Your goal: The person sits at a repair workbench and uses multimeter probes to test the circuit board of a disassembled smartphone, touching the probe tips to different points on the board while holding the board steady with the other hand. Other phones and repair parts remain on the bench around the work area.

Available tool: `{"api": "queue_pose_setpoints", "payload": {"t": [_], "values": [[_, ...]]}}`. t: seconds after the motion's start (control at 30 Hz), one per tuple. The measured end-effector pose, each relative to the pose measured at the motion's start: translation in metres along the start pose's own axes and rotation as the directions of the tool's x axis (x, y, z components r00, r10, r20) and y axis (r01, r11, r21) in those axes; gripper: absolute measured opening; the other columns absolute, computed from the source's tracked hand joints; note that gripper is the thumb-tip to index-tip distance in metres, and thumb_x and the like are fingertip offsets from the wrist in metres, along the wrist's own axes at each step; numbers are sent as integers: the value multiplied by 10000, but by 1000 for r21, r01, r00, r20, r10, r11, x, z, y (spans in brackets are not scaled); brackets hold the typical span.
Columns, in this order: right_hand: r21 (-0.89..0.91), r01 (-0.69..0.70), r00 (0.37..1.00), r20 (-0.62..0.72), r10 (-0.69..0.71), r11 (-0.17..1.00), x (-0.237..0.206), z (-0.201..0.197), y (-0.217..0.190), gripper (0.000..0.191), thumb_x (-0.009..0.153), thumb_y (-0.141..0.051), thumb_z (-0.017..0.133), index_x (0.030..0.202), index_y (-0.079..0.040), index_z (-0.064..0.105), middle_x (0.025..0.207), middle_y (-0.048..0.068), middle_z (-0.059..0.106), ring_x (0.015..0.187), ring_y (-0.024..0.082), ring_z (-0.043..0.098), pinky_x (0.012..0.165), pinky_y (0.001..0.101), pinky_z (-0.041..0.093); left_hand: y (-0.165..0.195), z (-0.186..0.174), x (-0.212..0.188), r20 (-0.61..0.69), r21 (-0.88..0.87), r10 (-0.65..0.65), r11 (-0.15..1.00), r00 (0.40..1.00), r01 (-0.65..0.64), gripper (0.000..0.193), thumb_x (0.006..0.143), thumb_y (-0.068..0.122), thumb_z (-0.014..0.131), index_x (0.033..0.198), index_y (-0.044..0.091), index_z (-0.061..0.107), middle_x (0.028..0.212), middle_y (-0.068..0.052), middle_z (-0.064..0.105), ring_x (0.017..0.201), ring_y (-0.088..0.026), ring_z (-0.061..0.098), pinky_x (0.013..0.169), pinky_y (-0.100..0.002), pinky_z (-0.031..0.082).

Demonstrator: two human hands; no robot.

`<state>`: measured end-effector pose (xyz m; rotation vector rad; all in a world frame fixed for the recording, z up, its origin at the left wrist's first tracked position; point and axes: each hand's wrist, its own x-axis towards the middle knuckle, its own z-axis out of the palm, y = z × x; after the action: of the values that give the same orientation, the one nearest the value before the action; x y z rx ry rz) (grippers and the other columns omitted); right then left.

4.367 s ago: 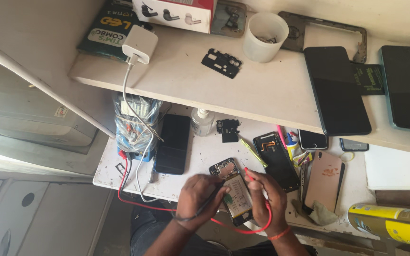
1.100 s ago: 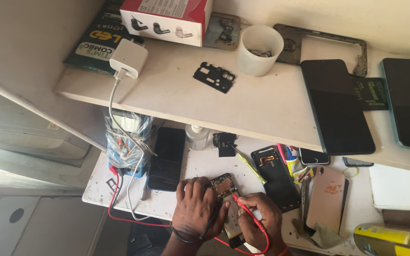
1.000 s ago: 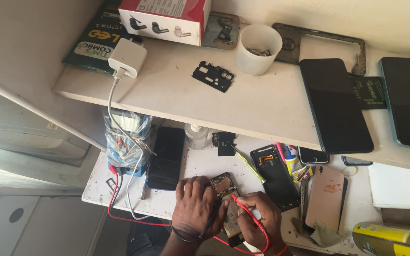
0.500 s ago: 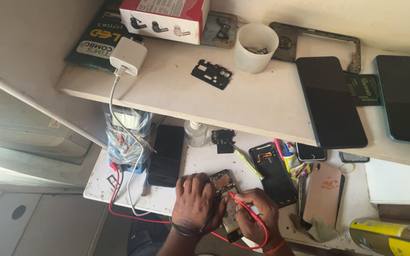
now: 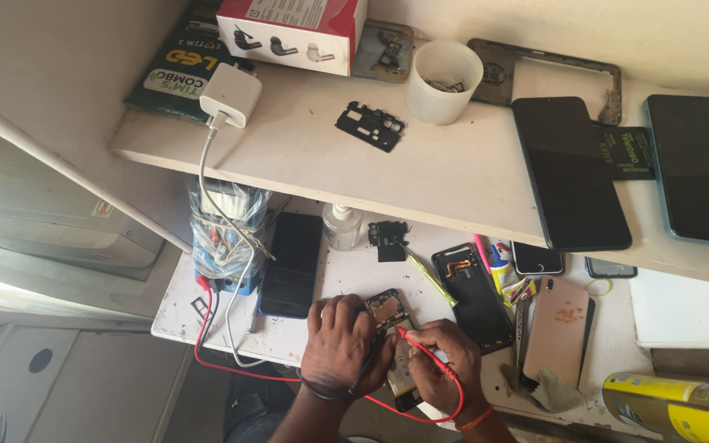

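The crowded counter (image 5: 354, 275) sits under a shelf (image 5: 453, 172). At its front edge, left hand (image 5: 340, 349) grips the opened phone (image 5: 391, 328); right hand (image 5: 445, 369) pinches a red probe (image 5: 416, 340).

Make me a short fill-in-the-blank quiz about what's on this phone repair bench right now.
1. The right hand holds a probe with a ____ wire.
2. The left hand rests on an opened ____.
3. The white cup stands on the ____, not the lower bench.
4. The white charger lies beside a red and white ____.

Missing words: red; phone; shelf; box
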<state>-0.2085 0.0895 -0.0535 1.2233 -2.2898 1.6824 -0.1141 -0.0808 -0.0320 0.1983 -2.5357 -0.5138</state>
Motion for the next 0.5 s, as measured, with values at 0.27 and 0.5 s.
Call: {"api": "queue_pose_setpoints", "payload": {"t": [0.27, 0.5], "values": [[10, -13, 1000, 3, 13, 1000, 0, 0, 1, 209, 749, 50, 667, 937, -41, 675, 891, 98, 713, 772, 208, 730, 696, 305, 589, -1, 1, 0, 4, 8, 4, 1000, 1000, -4, 406, 867, 402, 695, 1024, 36, 617, 1169, -190, 565, 1127, -389, 542, 1010, -574, 370], [39, -35, 999, 6, 35, 999, -3, 0, 3, 223, 760, 44, 673, 968, -38, 674, 890, 90, 703, 745, 176, 708, 675, 288, 577, 1, -1, 0, 12, -3, -5, 1000, 1000, 5, 411, 866, 402, 693, 1031, 34, 615, 1167, -192, 562, 1120, -394, 539, 998, -569, 370]]}}
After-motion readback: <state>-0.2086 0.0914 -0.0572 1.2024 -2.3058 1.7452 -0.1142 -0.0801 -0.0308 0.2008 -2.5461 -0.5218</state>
